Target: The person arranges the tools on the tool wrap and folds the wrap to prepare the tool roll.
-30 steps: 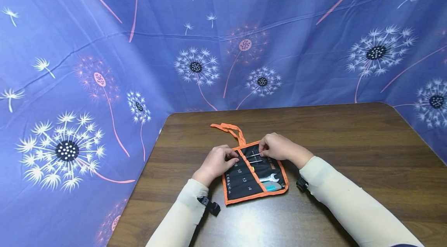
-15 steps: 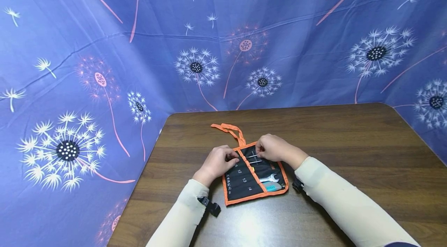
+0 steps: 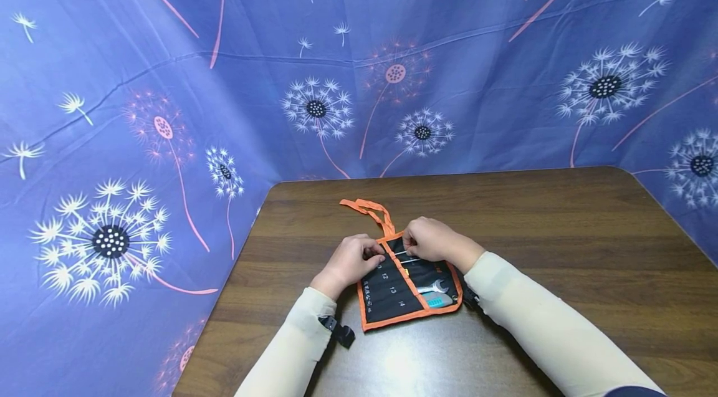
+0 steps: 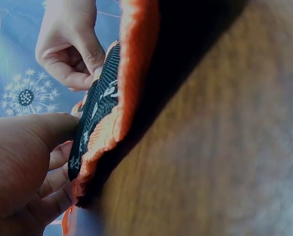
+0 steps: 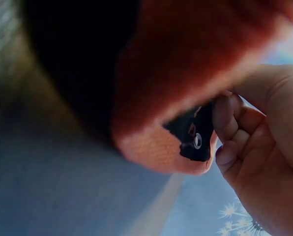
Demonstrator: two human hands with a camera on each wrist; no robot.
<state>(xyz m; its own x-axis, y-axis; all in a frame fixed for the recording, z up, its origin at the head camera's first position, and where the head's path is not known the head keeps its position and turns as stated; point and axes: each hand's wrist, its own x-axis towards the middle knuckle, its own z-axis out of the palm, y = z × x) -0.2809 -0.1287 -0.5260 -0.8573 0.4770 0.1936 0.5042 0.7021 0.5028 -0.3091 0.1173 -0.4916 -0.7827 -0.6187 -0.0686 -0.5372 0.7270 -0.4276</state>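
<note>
A black tool roll (image 3: pixel 381 300) with orange edging lies open on the table. My left hand (image 3: pixel 350 263) grips its upper left edge, thumb on the front and fingers behind, as the left wrist view shows. Over the upper pockets, my right hand (image 3: pixel 432 239) pinches a thin metal rod (image 3: pixel 401 253), pointing left toward the orange pocket band (image 3: pixel 412 286); the hand hides its other end. Just below lies a second thin rod (image 3: pixel 409 260). Lower down, an open-end wrench (image 3: pixel 437 286) and a teal-handled tool (image 3: pixel 437 301) sit tucked in the pockets.
Orange ties (image 3: pixel 373 207) stretch from the roll's top toward the back of the brown wooden table (image 3: pixel 533 210). A blue dandelion-print cloth (image 3: pixel 477 91) hangs behind the table and along its left side. A black strap mount (image 3: pixel 338 330) sits on the left wrist.
My right hand has slid left along the upper pocket with the thin metal rod, whose visible length has shortened. My left hand has stayed in place on the tool roll.
</note>
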